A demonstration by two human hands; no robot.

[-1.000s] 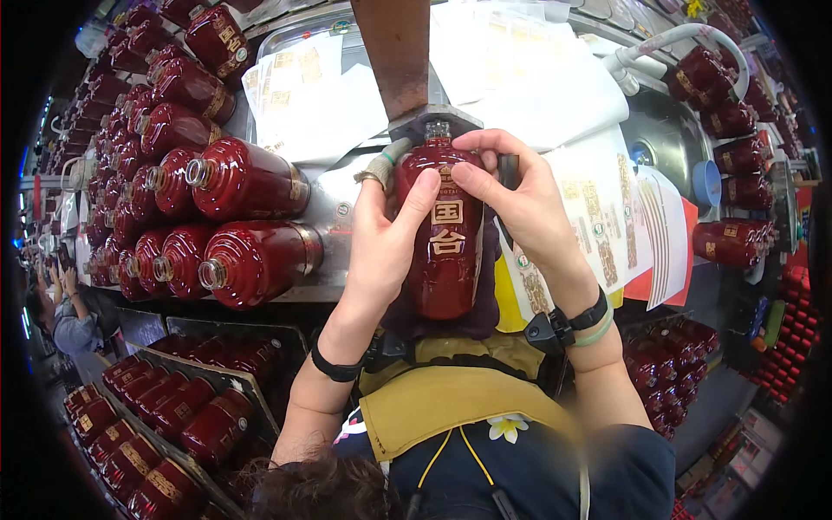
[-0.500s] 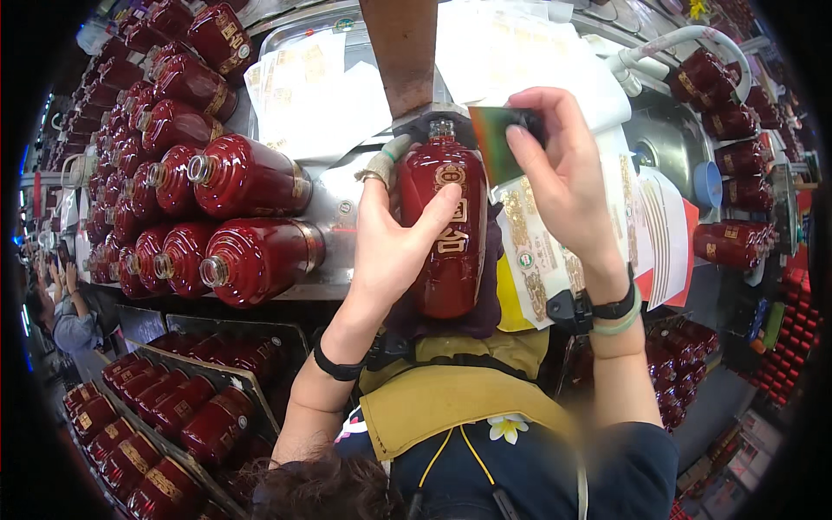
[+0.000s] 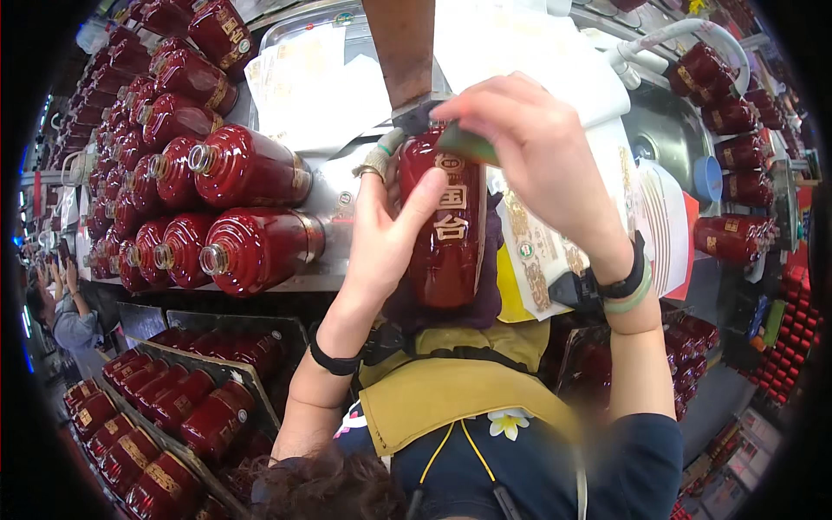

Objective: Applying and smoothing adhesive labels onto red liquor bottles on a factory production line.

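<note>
- Dark red and shiny, the bottle [image 3: 451, 230] stands at the near edge of the metal bench [image 3: 347, 204], right in front of the person.
- The left hand [image 3: 390, 234] is wrapped around the bottle's left side, with the thumb lying across the front (there is a ring on one finger).
- The right hand [image 3: 542, 156] is over the top of the bottle, and its fingers are pinched on a small green piece [image 3: 468, 143] beside the bottle's neck.
- A brown post [image 3: 400, 48] comes down just behind the bottle's top.
- Many more red bottles [image 3: 243, 208] lie on their sides on the left part of the bench, with their open mouths pointing left.
- White paper sheets [image 3: 312, 87] lie on the far side of the bench.
- A stack of printed labels [image 3: 555, 251] sits just right of the bottle, under the right wrist.
- Lower left, a tray of red bottles [image 3: 165, 416] sits below the bench.
</note>
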